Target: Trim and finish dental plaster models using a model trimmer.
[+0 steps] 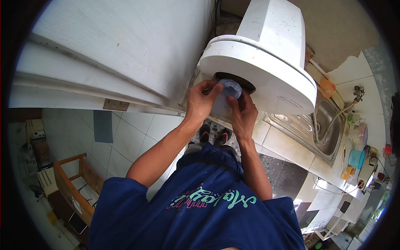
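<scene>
My left hand [201, 99] and my right hand [244, 116] are raised in front of a white range hood [254, 62]. Between them they grip a round, bluish-grey, cup-like piece [231, 88], with its rim turned partly toward me. Left fingers and thumb pinch its left edge; the right thumb and fingers hold its lower right side. Just behind the piece lies a dark oval opening [248, 85] in the hood's white face. Whether the piece touches the opening's edge I cannot tell. Its far side is hidden.
Right of the hood, a steel sink [329, 125] with a drainboard is set into a tiled counter [287, 141]. A tap [357, 92] with a hose stands behind it. A white panel [121, 46] rises close on my left. A wooden chair [79, 187] stands at lower left.
</scene>
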{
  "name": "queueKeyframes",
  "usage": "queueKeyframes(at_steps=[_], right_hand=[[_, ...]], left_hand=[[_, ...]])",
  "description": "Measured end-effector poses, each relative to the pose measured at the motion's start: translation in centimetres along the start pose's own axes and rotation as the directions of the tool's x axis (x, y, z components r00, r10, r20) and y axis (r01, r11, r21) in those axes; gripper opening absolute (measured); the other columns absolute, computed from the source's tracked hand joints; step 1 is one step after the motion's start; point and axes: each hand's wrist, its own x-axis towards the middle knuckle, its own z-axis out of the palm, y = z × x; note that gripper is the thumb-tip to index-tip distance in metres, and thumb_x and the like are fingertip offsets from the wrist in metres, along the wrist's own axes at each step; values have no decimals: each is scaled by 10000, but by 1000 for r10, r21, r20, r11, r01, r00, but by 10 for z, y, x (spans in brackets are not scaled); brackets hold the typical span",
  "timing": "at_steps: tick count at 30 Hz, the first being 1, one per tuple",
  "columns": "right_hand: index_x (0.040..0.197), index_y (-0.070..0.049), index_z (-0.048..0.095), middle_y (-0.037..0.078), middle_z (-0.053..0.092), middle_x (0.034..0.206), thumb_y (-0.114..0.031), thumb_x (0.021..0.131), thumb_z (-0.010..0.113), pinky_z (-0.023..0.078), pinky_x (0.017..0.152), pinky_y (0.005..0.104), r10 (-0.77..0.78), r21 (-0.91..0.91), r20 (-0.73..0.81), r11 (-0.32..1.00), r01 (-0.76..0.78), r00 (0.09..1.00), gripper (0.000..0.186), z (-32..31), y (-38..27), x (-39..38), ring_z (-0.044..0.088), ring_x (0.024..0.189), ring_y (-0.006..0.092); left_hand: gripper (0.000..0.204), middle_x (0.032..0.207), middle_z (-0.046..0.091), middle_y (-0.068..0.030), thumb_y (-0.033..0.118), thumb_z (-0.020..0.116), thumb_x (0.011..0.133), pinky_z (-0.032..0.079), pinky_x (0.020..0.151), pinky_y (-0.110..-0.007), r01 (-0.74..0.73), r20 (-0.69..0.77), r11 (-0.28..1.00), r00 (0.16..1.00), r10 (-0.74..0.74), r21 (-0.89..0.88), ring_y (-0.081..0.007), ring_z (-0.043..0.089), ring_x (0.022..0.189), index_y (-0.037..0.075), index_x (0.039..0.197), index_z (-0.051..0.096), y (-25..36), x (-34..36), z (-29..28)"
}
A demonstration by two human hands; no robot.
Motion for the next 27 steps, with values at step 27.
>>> queueKeyframes(at_steps=[27], right_hand=[[1196, 86, 561, 153, 674, 1041, -56, 910, 604, 546, 801, 266, 76, 174, 96, 980, -92, 992, 322, -1, 14, 13, 670, 893, 177]], left_hand=[[189, 807, 627, -34, 194, 749, 828, 533, 697, -253, 225, 126, 881, 974, -189, -417, -121, 603, 706, 38, 832, 642, -27, 27, 1]])
